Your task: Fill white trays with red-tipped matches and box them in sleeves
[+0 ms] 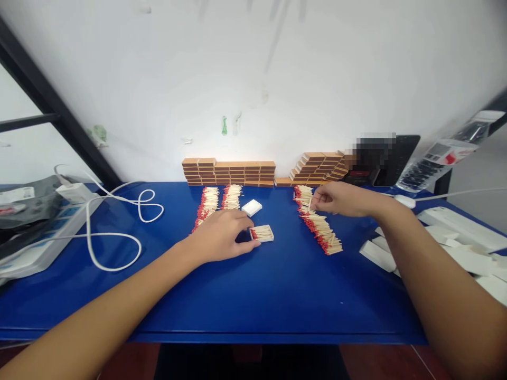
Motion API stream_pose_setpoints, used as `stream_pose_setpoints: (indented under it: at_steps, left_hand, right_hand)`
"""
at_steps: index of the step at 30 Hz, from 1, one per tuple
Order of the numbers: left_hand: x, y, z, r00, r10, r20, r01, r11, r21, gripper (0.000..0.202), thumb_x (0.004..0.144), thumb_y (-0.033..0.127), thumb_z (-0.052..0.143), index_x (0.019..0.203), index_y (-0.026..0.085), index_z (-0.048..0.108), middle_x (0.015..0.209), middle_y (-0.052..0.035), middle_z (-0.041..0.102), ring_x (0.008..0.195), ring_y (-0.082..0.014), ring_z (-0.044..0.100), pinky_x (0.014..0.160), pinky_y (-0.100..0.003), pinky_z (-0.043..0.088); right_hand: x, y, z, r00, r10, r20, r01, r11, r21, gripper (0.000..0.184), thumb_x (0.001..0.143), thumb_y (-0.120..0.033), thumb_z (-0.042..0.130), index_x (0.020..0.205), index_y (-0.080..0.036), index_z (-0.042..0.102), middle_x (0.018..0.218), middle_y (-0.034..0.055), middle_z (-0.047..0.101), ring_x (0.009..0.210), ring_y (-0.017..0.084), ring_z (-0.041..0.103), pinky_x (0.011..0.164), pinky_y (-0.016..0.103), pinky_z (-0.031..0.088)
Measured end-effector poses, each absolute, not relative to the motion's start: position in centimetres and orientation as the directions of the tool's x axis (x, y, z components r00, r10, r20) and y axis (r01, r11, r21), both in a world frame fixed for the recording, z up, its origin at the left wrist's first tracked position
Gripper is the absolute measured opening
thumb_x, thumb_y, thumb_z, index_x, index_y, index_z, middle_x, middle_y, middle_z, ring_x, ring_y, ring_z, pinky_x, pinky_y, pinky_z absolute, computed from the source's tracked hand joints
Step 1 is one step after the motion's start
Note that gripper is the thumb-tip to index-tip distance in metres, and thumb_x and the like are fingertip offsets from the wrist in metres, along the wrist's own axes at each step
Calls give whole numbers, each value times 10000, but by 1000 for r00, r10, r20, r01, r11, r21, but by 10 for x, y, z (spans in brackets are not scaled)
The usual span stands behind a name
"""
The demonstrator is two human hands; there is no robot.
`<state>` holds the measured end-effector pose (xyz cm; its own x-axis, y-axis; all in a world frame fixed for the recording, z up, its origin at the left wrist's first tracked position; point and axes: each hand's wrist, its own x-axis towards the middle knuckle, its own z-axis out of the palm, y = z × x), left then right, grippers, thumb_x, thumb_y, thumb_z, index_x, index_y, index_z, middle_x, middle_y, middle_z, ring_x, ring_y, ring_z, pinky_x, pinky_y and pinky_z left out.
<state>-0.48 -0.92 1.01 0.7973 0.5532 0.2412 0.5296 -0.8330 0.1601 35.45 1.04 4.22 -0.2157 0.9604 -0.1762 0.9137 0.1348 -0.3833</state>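
My left hand (pixel 225 235) holds the left end of a small white matchbox tray (pixel 267 238) between thumb and fingers. Matchsticks (pixel 261 232) with red heads lie side by side in that tray. Just behind it rests a white matchbox piece (pixel 252 207). On the right, my right hand (pixel 335 199) reaches to a long row of red-headed matches (pixel 320 229), and its fingertips pinch matchsticks (pixel 310 205) at the row's edge; how many is too small to tell. Two more match rows (pixel 233 197) extend behind my left hand, which partly hides them.
Stacked brown matchboxes (pixel 237 173) line the wall, with a slanted stack (pixel 317 164) farther right. White empty trays (pixel 467 253) are heaped at the right, near a plastic bottle (pixel 443 153). A white cable (pixel 114 235) coils on the left of the blue table (pixel 253 301).
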Motion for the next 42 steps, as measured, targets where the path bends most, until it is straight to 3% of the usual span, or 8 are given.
stream_pose_setpoints:
  at_steps: [5,13,20,27,30,34,38,42]
  left_hand:
    - [-4,-9,10,798,557,231,529,-830,177,271,1022,452,697,1028,192,772,1015,-66,780,952,-246,741,829,-361,554]
    - [-5,-7,11,769,575,279,542,-818,194,252,999,432,732,1044,185,752,1094,-78,803,988,-255,752,861,-375,566]
    - [-4,-8,11,773,565,290,536,-825,179,235,988,424,741,1019,192,740,1010,-61,788,936,-238,737,811,-350,547]
    - [-3,-8,10,780,569,261,533,-822,199,241,993,432,735,1029,194,747,990,-57,780,929,-237,736,820,-355,550]
    - [-4,-8,10,778,569,268,529,-822,210,241,1000,432,727,1049,198,752,1024,-62,789,970,-248,743,860,-368,561]
    - [-4,-8,11,778,571,262,533,-821,204,245,1005,435,723,1041,195,759,1045,-70,793,998,-260,745,888,-383,566]
    - [-4,-8,11,780,580,234,549,-815,188,260,1006,442,721,1051,189,763,1023,-70,789,961,-252,741,847,-374,562]
    - [-5,-8,11,776,585,236,557,-811,181,263,1002,445,724,1037,187,761,1003,-61,777,930,-245,736,801,-362,551]
  right_hand:
    - [335,3,47,-281,957,-69,860,219,-462,427,896,-638,668,847,-215,696,818,59,735,737,202,614,691,327,453]
    - [275,-17,34,-459,889,-4,707,362,-607,340,949,-564,650,941,-228,700,793,20,681,696,177,564,638,305,416]
    - [254,-28,22,-539,842,-7,710,450,-542,181,967,-375,606,885,-227,672,801,13,664,682,163,537,633,302,387]
    - [251,-31,25,-549,835,34,714,490,-500,134,941,-330,633,881,-226,692,784,17,661,693,171,552,641,303,381]
    - [261,-26,33,-508,859,65,733,470,-492,185,948,-385,630,879,-230,704,769,21,675,678,177,568,640,309,395]
    - [301,-10,46,-303,945,124,850,327,-412,208,920,-420,652,884,-227,721,752,38,710,669,194,605,647,327,420]
    - [346,7,48,-144,989,-36,931,123,-344,136,800,-345,745,856,-221,751,794,58,757,705,224,652,654,346,445]
    - [362,17,36,-139,982,-132,929,83,-359,121,764,-315,741,835,-221,768,852,61,783,774,233,679,693,349,478]
